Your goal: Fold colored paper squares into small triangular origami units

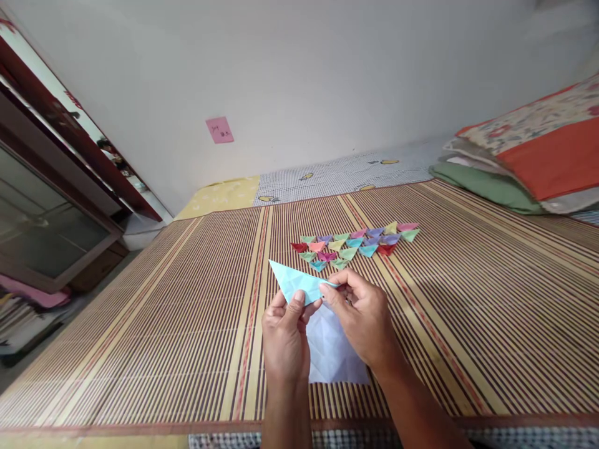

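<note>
Between both hands is a light-blue sheet of paper (292, 279), folded into a triangle and raised above the mat. My left hand (286, 333) pinches its lower edge, thumb on the front. At the triangle's right corner, my right hand (362, 312) grips the paper between thumb and fingers. A pale lavender paper sheet (332, 352), creased, lies flat on the mat below the hands and is partly covered by them. Just beyond, several small folded paper boats (349, 252) in many colours stand in close rows.
A striped bamboo mat (187, 324) covers the bed. Folded bedding (543, 156) is piled at the far right. A pink note (219, 130) sticks to the wall behind. At the left stands a cabinet with a glass door (37, 206).
</note>
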The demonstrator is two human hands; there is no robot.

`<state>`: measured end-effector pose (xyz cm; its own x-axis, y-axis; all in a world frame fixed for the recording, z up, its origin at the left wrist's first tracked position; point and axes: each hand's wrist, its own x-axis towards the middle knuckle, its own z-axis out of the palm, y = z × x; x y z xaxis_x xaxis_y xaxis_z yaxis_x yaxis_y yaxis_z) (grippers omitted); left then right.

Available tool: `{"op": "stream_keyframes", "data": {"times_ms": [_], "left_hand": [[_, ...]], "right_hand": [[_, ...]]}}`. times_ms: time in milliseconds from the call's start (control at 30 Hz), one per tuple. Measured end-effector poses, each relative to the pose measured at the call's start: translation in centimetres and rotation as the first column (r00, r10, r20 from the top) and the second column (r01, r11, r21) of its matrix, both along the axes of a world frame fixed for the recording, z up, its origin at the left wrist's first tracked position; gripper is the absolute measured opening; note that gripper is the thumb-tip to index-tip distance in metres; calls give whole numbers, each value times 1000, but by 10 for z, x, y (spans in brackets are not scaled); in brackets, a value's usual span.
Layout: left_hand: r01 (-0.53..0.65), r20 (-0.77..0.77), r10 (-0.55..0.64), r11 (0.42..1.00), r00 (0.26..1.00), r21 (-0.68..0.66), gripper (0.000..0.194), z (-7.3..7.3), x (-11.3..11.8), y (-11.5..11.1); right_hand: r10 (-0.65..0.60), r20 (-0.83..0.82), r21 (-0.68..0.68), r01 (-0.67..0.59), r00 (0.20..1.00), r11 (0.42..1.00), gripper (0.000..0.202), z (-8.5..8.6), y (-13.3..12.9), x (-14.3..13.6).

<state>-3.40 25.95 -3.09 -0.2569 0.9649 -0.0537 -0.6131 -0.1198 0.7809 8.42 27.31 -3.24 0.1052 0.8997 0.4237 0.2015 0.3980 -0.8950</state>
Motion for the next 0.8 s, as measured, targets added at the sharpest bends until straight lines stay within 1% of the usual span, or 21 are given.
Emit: {"op": "stream_keyframes", "data": {"times_ms": [100,200,300,367,433,500,600,700,800], "left_hand": [[-19,4,19,1000,1000,-8,27,0,-1,0],[-51,-21,51,999,998,-12,26,-2,-3,2],[-68,-96,67,998,993,-3,25,-7,-5,2],[-58,-167,60,998,984,16,24,-10,-6,1],[-22,-246,31,999,969,38,25,-10,-5,0],[39,-310,-19,998,951,57,27,-9,-3,-2],[138,-351,-107,988,930,63,34,-4,2,-5],[186,-366,-159,982,917,39,35,-3,5,-5],[237,-403,-228,971,886,-28,25,-4,5,-4]], "right_hand": [[-31,-53,-22,30,998,999,15,-3,1,1],[-38,-82,-45,34,996,998,14,-8,7,7],[-5,-109,-59,-2,994,998,13,-10,13,17],[10,-101,-63,-16,995,998,15,-8,16,24],[26,-62,-74,-31,998,997,23,-4,15,29],[80,-12,-89,-81,997,993,28,2,13,30],[159,69,-76,-154,985,985,20,9,8,25],[138,114,-30,-136,984,990,27,12,4,22],[94,100,-8,-94,991,996,29,11,5,23]]}}
